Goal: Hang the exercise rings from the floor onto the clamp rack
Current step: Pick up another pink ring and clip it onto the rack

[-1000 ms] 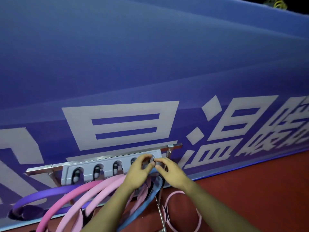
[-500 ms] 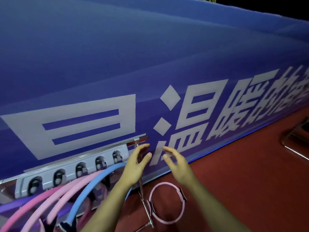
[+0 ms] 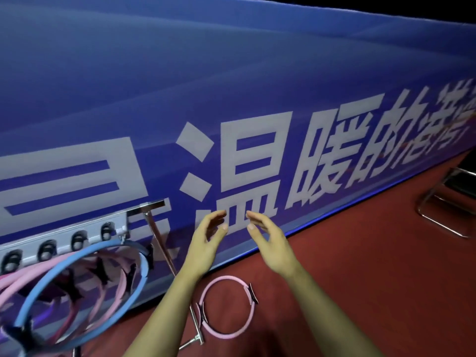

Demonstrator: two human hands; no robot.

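Note:
A grey clamp rack (image 3: 64, 237) with black clamps runs along the lower left, against the blue banner. From its right end hangs a blue ring (image 3: 143, 275), with several pink rings (image 3: 101, 295) behind it. One pink ring (image 3: 251, 314) with black pads lies flat on the red floor below my hands. My left hand (image 3: 206, 243) and my right hand (image 3: 270, 243) hover side by side to the right of the rack, fingers spread and empty, above the floor ring.
The rack's metal leg (image 3: 164, 249) slants down to a foot on the floor (image 3: 360, 279) beside the pink ring. A blue banner wall (image 3: 231, 99) with white characters fills the background. A chrome tube frame (image 3: 443, 215) stands at the far right.
My hands let go of the blue ring at the rack's right clamp and drew back to the right. The view swung right, so the rack slid toward the left edge.

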